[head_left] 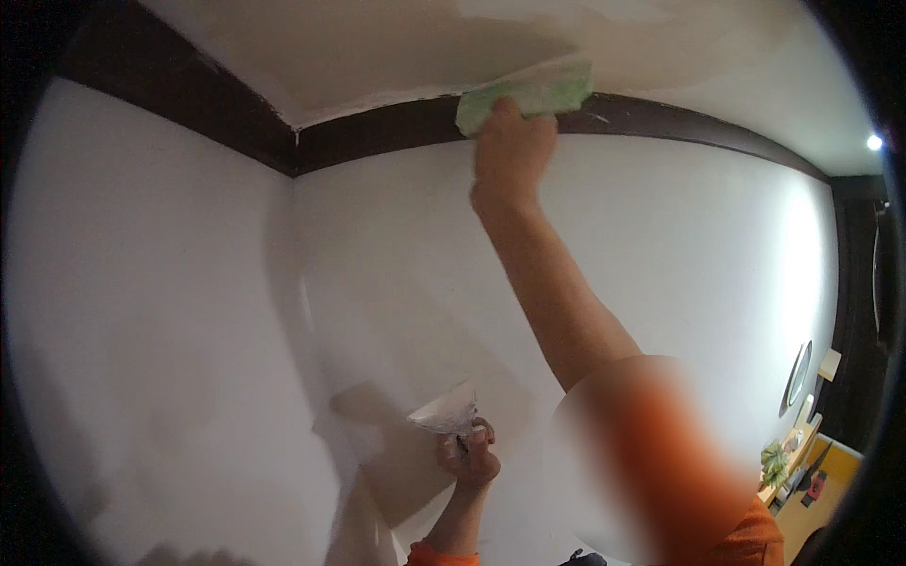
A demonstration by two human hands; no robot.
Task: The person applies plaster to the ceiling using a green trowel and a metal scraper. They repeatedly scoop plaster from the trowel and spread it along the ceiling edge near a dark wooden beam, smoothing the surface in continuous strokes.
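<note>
My right hand (512,156) is raised high, its fingers closed on a pale green, flat rectangular tool (566,80) held at the seam where the ceiling (396,47) meets the dark brown trim (368,134). Whether the tool touches the surface I cannot tell for sure. Lower down, in front of the white wall (359,245), my left hand (469,457) grips a putty knife (444,410) by its handle, the wide blade tilted upward and coated with whitish material. My orange right sleeve is partly covered by a blurred patch.
A wall corner runs down at left beneath the trim. At right are a small ceiling light (874,142), a round mirror (796,377), a small shelf (829,366), a green plant (774,464) and a yellow-topped piece of furniture (832,472) with dark and red items.
</note>
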